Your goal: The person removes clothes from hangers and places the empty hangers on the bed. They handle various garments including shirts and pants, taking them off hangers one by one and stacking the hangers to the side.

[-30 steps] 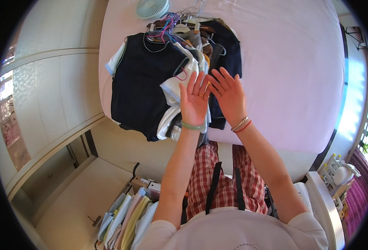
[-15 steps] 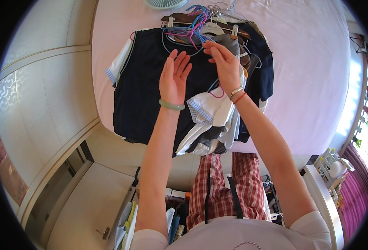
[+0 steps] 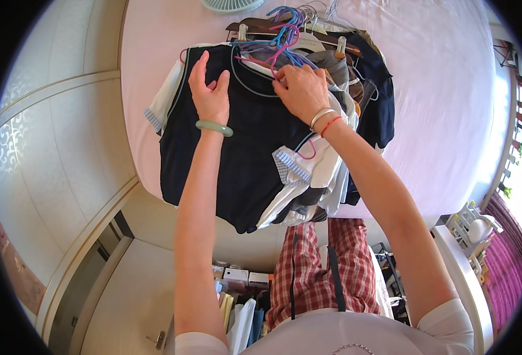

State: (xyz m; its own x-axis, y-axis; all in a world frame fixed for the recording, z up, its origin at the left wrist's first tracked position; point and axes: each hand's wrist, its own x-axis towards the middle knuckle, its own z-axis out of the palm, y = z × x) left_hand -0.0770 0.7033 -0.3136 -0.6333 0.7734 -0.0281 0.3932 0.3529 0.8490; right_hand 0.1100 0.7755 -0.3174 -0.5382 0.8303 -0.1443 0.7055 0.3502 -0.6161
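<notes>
A dark navy sleeveless top (image 3: pixel 243 142) with grey piping lies uppermost on a pile of clothes on hangers. My right hand (image 3: pixel 302 92) is closed on the right side of its neckline, next to a pink hanger (image 3: pixel 262 61); the palm hides part of the grip. Over the top's left shoulder is my left hand (image 3: pixel 209 97), fingers up and thumb apart, holding nothing. White cloth with blue checked cuffs (image 3: pixel 290 164) shows from under the top. Blue, purple and pink hanger hooks (image 3: pixel 289 32) bunch together beyond the neckline.
The pile rests on a bed with a pale pink sheet (image 3: pixel 438 118). A wooden clip hanger (image 3: pixel 258 26) and dark clothes (image 3: pixel 376 89) stick out behind and to the right. A pale green fan (image 3: pixel 231 5) stands at the far edge. Boxes (image 3: pixel 235 276) and folded cloth (image 3: pixel 243 322) lie below.
My left hand has moved left and turned over the top's shoulder. My right hand has come down onto the neckline and its fingers have closed there. The top has shifted slightly.
</notes>
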